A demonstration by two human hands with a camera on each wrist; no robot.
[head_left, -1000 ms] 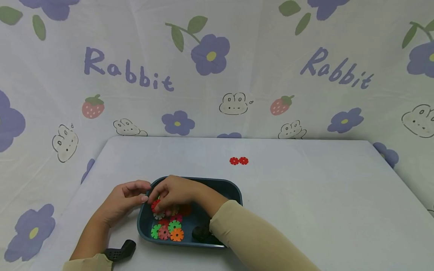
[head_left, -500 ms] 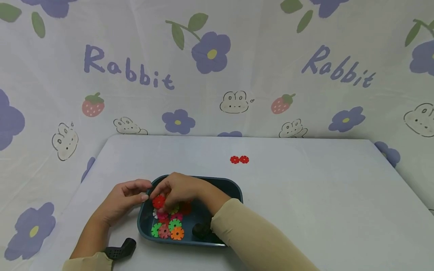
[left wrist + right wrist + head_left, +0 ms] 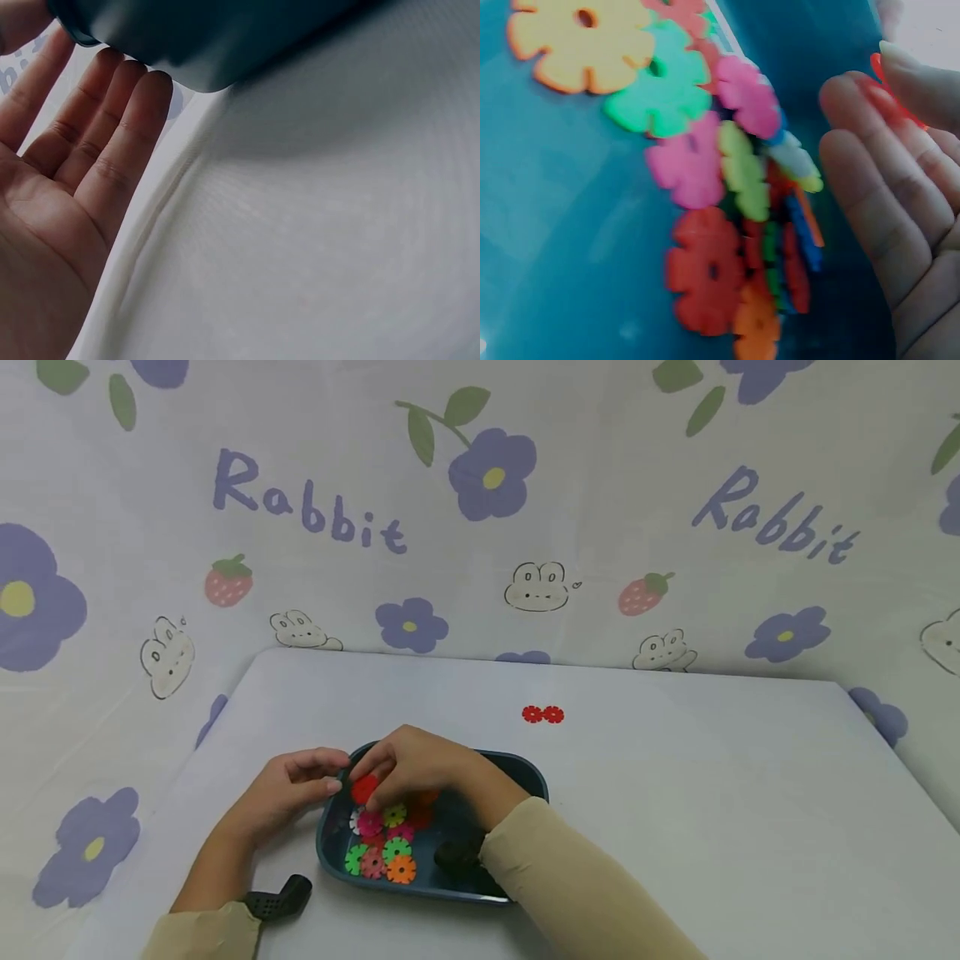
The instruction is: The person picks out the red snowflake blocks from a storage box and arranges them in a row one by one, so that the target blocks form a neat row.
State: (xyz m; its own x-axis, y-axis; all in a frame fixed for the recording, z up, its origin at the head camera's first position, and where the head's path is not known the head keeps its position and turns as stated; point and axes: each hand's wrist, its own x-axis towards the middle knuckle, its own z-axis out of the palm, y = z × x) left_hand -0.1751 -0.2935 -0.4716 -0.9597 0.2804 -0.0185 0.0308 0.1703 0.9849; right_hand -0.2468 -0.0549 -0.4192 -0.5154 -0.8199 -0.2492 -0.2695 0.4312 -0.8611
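My right hand (image 3: 431, 764) reaches over the dark blue tray (image 3: 427, 891) and pinches a red snowflake disc (image 3: 364, 788) between thumb and fingers. In the right wrist view only the thin edge of this disc (image 3: 878, 66) shows by the thumb. Below that hand, several notched plastic snowflake discs lie piled in the tray, among them an orange one (image 3: 401, 869), a green one (image 3: 397, 849) and a pink one (image 3: 370, 822). My left hand (image 3: 285, 797) is at the tray's left rim, its fingers (image 3: 124, 161) extended with their tips right at the tray's side.
Two red discs (image 3: 553, 715), joined side by side, lie on the white table (image 3: 675, 793) beyond the tray. A black wrist device (image 3: 281, 900) sits at the left wrist, and another dark one (image 3: 456, 857) at the right wrist. A printed cloth (image 3: 585, 510) hangs behind.
The right hand has lifted the red disc slightly up from the pile, baring more discs beneath. The left hand stays at the rim. The head view has shifted a little.
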